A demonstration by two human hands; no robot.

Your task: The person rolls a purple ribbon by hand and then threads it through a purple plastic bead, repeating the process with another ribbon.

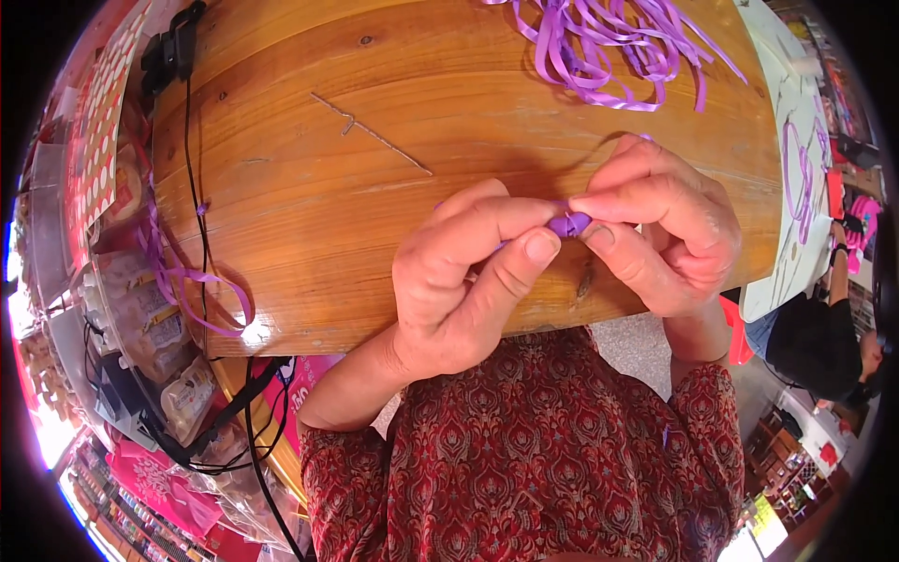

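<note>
Between my two hands is a small knotted piece of purple ribbon (pixel 569 224), held just above the near part of the wooden table (pixel 281 234). My left hand (pixel 468 272) pinches it from the left with thumb and forefinger. From the right, my right hand (pixel 665 225) pinches its other side, the other fingers curled in. The ribbon's ends are mostly hidden behind my fingers. A thin twisted wire-like stick (pixel 375 137) with a small hook lies on the table beyond my left hand. At the far right of the table sits a loose heap of purple ribbon (pixel 609 47).
Another purple ribbon loop (pixel 220 281) and a black cable (pixel 194 159) lie along the table's left edge. Bagged goods (pixel 150 309) are stacked left of it. A white marble-patterned table (pixel 782 187) adjoins on the right, with a person in black (pixel 815 342) beside it.
</note>
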